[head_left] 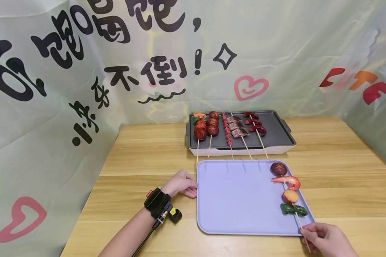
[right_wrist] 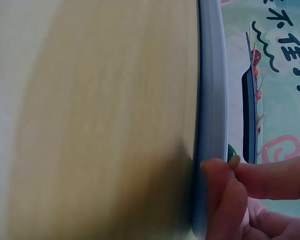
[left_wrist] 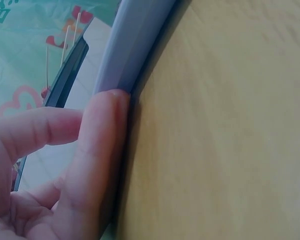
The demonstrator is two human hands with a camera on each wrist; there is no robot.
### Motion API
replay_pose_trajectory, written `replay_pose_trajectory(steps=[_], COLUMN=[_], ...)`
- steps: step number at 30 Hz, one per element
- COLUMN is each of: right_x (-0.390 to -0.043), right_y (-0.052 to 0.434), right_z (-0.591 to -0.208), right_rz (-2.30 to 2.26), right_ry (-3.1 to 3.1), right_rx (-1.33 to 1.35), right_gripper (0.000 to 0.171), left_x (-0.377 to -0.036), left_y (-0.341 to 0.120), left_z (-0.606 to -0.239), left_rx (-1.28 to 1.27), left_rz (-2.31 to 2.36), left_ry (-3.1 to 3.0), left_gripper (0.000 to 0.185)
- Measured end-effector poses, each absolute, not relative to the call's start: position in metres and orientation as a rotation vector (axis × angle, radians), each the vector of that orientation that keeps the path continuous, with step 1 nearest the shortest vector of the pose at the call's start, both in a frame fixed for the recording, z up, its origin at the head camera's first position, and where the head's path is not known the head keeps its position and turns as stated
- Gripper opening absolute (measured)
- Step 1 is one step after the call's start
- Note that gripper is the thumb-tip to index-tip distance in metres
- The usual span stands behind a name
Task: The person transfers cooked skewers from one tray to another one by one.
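A lavender tray [head_left: 244,200] lies on the wooden table. At its left edge, my left hand [head_left: 183,184] pinches the rim, and one fingertip touches the tray's outer wall [left_wrist: 132,45] in the left wrist view. Near the front right corner, my right hand [head_left: 328,238] pinches the stick end of a skewer [head_left: 298,220] between thumb and finger. This skewer lies along the tray's right side, with a mushroom cap [head_left: 278,169], a shrimp [head_left: 289,182], a round golden piece [head_left: 290,196] and a green pepper piece [head_left: 293,210] on it.
Behind the tray stands a dark grill pan [head_left: 273,134] with a white base. Several skewers lie on it, including mushrooms [head_left: 212,126], fish pieces [head_left: 236,126] and dark red curled pieces [head_left: 255,125], their sticks pointing forward. A printed cloth [head_left: 276,46] hangs behind the table.
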State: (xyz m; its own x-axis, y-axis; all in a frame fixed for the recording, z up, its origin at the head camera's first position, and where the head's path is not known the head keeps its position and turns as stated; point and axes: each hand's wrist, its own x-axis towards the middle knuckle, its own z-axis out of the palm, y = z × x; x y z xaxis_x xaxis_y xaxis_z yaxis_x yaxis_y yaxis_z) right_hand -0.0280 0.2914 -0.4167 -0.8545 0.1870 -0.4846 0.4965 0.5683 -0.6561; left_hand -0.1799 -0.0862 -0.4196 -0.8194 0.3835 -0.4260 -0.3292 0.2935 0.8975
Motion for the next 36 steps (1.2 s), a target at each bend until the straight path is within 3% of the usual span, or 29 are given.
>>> replay_pose_trajectory(steps=[10,20,29,36], right_x=[-0.03,-0.034,-0.049,-0.08], right_y=[0.292,0.295,0.308,0.299], right_z=[-0.416,-0.412,-0.373,-0.336], right_rz=[-1.132,-1.012,-0.93,-0.867], right_ry=[2.444,2.468,2.846,3.035], right_rx=[0.525,0.39,-0.097,-0.163], right_gripper=[0.029,0.023,0.018,0.021], left_x=[-0.18,-0.179,-0.179,-0.179], left_y=[-0.086,-0.086,-0.086,-0.085], left_z=[-0.421,-0.421,-0.419,-0.418], left_rx=[0.051,0.046,0.042,0.037], left_rz=[1.574,1.574,1.571,1.567], left_ry=[1.986,1.979,1.986,1.988], left_gripper=[0.009,0.01,0.01,0.01])
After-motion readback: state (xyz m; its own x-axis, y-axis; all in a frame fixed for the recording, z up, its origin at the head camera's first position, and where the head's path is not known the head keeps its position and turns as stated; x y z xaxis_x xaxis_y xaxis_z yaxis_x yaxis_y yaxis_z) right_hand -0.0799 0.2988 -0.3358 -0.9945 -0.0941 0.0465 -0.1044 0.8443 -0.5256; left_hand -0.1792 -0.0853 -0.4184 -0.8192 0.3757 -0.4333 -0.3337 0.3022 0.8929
